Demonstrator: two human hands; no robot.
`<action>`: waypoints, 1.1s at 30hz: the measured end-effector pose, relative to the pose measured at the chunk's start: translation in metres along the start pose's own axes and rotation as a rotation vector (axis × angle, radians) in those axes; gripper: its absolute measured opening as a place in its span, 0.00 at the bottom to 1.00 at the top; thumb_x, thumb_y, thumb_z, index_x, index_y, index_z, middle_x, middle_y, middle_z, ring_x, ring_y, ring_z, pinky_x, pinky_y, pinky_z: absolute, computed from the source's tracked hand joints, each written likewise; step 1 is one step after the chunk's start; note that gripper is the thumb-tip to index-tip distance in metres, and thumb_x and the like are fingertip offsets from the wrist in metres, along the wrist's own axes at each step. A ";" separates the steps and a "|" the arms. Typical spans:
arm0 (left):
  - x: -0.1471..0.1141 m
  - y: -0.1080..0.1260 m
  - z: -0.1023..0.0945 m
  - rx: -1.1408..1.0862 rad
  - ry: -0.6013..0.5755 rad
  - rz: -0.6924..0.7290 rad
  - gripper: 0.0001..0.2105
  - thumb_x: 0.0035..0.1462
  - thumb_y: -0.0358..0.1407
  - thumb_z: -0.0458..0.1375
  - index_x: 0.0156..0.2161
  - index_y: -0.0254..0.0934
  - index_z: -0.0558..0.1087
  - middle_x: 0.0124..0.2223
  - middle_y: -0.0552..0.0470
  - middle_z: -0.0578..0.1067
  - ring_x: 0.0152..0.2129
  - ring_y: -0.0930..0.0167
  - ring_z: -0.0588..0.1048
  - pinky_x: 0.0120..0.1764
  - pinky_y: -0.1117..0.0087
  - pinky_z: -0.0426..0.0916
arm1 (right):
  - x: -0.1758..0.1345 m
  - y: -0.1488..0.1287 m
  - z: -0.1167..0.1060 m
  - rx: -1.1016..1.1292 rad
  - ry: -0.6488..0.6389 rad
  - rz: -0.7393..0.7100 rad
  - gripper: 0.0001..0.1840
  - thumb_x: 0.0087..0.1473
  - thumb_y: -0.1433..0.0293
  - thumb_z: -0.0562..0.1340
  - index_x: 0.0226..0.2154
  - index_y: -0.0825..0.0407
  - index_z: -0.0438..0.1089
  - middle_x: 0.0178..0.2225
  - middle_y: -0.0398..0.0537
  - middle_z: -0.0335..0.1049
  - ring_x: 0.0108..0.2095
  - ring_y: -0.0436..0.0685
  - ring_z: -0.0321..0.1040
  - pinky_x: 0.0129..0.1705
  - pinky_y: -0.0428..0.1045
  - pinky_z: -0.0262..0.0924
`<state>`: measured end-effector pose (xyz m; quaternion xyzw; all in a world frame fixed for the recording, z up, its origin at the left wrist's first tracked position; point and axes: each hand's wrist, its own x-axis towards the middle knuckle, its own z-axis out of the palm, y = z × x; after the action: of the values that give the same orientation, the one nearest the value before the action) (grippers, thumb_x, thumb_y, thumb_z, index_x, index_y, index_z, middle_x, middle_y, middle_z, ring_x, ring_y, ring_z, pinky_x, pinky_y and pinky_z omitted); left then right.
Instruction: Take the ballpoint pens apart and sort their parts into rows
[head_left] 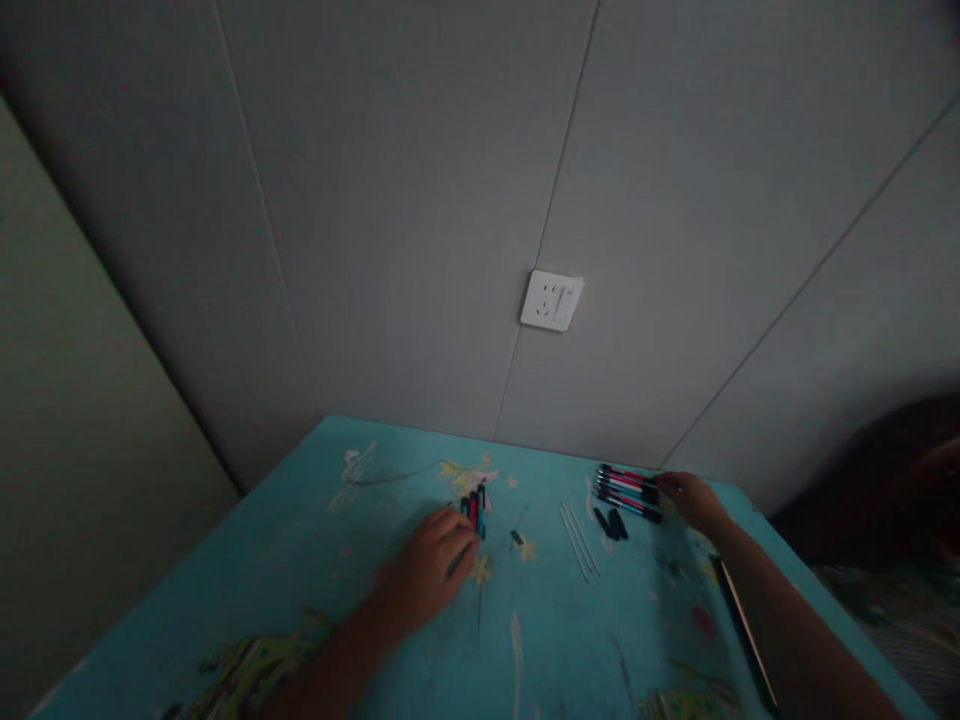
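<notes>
My left hand [435,562] rests on the table with its fingers curled, right beside a small bunch of dark, red and blue pen parts [472,508]. Whatever lies under those fingers is hidden. Further right, my right hand [691,498] has its fingertips closed at the dark end of a pen in a row of pens [628,492] with red, blue and black barrels. Short black pen parts [611,523] lie just in front of that row. Thin white sticks, like refills [580,542], lie between the two hands, and a small dark piece [517,537] is nearer the left one.
The light-blue table [570,640] has worn flower prints and stands against a grey panel wall with a white socket [552,300]. A dark flat object with a bright edge [744,632] lies by my right forearm. Patterned patches show at the near edge.
</notes>
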<state>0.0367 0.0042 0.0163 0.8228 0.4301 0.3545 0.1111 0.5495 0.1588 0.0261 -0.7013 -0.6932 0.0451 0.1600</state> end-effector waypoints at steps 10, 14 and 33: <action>0.001 -0.009 -0.004 0.093 -0.002 -0.063 0.09 0.64 0.32 0.51 0.44 0.39 0.73 0.45 0.47 0.72 0.43 0.65 0.69 0.48 0.61 0.65 | -0.008 -0.015 -0.003 -0.174 0.069 -0.065 0.21 0.59 0.66 0.52 0.47 0.52 0.76 0.48 0.59 0.75 0.47 0.66 0.71 0.47 0.56 0.62; -0.001 -0.014 -0.001 0.151 -0.022 -0.111 0.14 0.62 0.34 0.55 0.53 0.40 0.70 0.48 0.46 0.71 0.46 0.63 0.69 0.50 0.59 0.65 | -0.051 -0.080 0.005 -0.136 0.212 -0.212 0.20 0.61 0.67 0.51 0.47 0.54 0.74 0.44 0.57 0.75 0.46 0.64 0.71 0.49 0.56 0.62; -0.002 -0.018 -0.005 0.250 -0.194 0.065 0.14 0.61 0.28 0.58 0.50 0.44 0.72 0.49 0.52 0.74 0.49 0.66 0.68 0.54 0.61 0.60 | -0.170 -0.182 0.055 0.101 0.138 -0.186 0.14 0.62 0.60 0.57 0.41 0.51 0.74 0.37 0.52 0.74 0.38 0.59 0.71 0.44 0.51 0.61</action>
<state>0.0207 0.0128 0.0102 0.8740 0.4315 0.2203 0.0372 0.3531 -0.0024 -0.0004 -0.6264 -0.7395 0.0164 0.2460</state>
